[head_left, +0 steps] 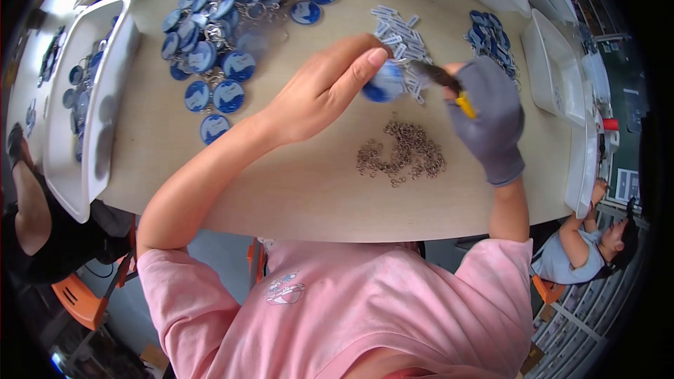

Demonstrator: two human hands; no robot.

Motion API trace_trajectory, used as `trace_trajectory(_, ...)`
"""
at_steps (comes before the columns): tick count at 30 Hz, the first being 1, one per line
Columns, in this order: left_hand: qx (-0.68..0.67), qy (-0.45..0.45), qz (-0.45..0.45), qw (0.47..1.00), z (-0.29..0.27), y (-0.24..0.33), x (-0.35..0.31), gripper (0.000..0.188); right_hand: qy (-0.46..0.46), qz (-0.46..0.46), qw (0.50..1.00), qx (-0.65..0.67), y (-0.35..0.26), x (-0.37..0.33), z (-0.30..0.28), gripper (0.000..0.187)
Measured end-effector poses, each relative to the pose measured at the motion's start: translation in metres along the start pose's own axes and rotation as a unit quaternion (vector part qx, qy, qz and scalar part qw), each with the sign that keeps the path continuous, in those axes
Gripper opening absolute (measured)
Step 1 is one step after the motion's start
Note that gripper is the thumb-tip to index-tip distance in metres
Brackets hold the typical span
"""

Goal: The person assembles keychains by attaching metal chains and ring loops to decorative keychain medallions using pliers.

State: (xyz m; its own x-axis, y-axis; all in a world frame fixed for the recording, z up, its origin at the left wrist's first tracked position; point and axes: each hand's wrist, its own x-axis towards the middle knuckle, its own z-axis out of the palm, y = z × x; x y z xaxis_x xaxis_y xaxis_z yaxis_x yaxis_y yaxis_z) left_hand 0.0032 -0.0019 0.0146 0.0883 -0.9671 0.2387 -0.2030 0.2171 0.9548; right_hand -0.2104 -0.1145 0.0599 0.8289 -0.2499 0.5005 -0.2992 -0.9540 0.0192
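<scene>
My left hand [319, 91], bare, pinches a round blue-and-white key-ring disc [381, 84] by its upper edge, and the disc is blurred. My right hand [488, 116] wears a grey glove and is closed around pliers [444, 78] with yellow on the handle. The pliers' tips point left and meet the disc's upper right side; whether they grip a ring there is too blurred to tell. Just beyond lies a pile of small white tags [393, 28]. Nearer to me is a heap of small metal rings [414, 154].
Many blue disc key rings [201, 56] are heaped at the back left. Blue pieces with chains [488, 31] lie at the back right. White bins stand at the left [123, 35] and right [544, 91]. Other people sit at the left [35, 217] and right [579, 249].
</scene>
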Motion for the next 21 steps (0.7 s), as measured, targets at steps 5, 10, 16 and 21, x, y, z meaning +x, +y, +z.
trace_trajectory(5,0.59,0.14,0.171,0.776,-0.054,-0.04,0.024,0.035,0.017,0.166,0.986,-0.007,0.059,-0.029,-0.029,0.02)
trace_trajectory(10,0.676,0.102,0.18,0.708,-0.062,-0.058,0.039,0.037,0.006,0.203,0.979,-0.018,0.119,-0.06,-0.023,0.027)
trace_trajectory(16,0.709,0.047,0.253,0.657,-0.073,-0.06,0.036,0.015,-0.084,0.273,0.923,0.257,0.067,-0.056,-0.013,0.027)
trace_trajectory(21,0.576,0.185,0.196,0.772,-0.081,-0.053,0.041,0.019,-0.158,0.199,0.919,0.3,0.027,-0.051,-0.002,0.023)
